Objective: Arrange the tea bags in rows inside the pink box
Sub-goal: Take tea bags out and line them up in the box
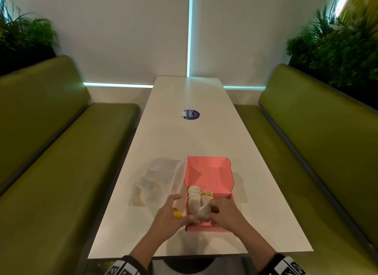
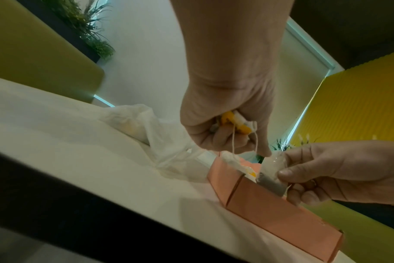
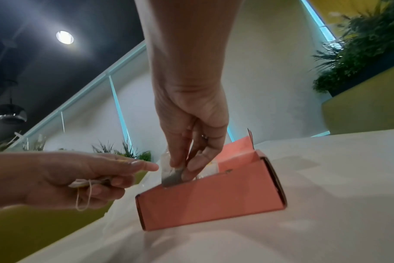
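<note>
Filling pink box [image 1: 212, 176], near end partly rowed.
Pinching tea bag [image 2: 273, 175] with right hand [image 1: 224, 214], left hand [image 1: 173, 212] gripping tags; plastic bag [image 1: 155, 180] still holding more.

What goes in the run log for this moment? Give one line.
right hand: pinches tea bag at pink box | left hand: holds yellow tag | plastic bag: left of box
</note>
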A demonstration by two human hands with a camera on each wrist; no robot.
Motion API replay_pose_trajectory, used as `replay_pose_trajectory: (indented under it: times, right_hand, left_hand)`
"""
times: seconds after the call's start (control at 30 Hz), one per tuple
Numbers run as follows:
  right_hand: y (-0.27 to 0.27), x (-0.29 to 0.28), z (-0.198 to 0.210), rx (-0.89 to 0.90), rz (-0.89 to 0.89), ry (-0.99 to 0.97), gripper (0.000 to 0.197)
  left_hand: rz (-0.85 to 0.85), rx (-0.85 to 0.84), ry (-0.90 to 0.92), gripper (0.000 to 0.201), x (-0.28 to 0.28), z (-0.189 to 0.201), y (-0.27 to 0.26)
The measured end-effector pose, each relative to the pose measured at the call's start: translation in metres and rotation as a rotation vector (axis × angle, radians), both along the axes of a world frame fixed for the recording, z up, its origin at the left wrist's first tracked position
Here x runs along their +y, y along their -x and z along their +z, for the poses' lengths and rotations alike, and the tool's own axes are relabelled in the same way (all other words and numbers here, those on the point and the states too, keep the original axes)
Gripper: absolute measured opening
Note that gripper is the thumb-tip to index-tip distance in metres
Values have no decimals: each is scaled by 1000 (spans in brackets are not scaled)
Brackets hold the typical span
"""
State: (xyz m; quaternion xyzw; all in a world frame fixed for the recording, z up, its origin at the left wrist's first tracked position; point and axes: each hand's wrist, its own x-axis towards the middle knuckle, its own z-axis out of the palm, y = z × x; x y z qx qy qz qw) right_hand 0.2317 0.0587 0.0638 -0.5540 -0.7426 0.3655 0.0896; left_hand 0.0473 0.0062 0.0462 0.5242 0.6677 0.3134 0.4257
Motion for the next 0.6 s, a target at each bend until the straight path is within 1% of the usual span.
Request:
replay_pose_trajectory:
  times: [0.07, 0.1, 0.2, 0.27, 0.33, 0.37, 0.4, 0.43, 0.5, 0.53, 0.57, 0.6]
  right_hand:
    - [5, 2, -6, -38, 3, 7, 31]
    - [7, 3, -7, -63, 22, 8, 32]
    - [14, 3, -9, -108, 144, 23, 16]
    - [20, 0, -12, -92, 176, 39, 16]
    - [26, -1, -18, -105, 172, -4, 13]
    - [29, -3, -19, -116, 154, -27, 9]
    - [32, -4, -21, -100, 135, -53, 10]
    - [34, -5, -22, -79, 106, -67, 14]
    - [37, -7, -25, -48, 23, -78, 31]
    - [39, -8, -26, -38, -16, -94, 30]
    - [41, -10, -26, -57, -57, -103, 21]
    - [40, -10, -26, -56, -94, -130, 8]
  left_hand:
    - [-33, -7, 72, 73, -2, -3, 2]
    - [-40, -9, 104, 73, -2, -5, 1]
    - [-18, -62, 174, 64, -2, -8, -1]
    - [-8, -86, 185, 59, -2, -11, -2]
    - [-15, -81, 183, 58, -3, -12, -1]
    - [-20, -79, 179, 57, -4, -13, -1]
    - [-21, -84, 176, 57, -4, -14, -1]
    - [-18, -91, 173, 58, -4, -15, -1]
    - [-6, -102, 165, 60, -5, -18, 0]
    - [2, -105, 158, 60, -5, -19, 0]
    - [9, -110, 148, 61, -5, -20, -1]
    - [15, -117, 135, 61, -6, -22, -1]
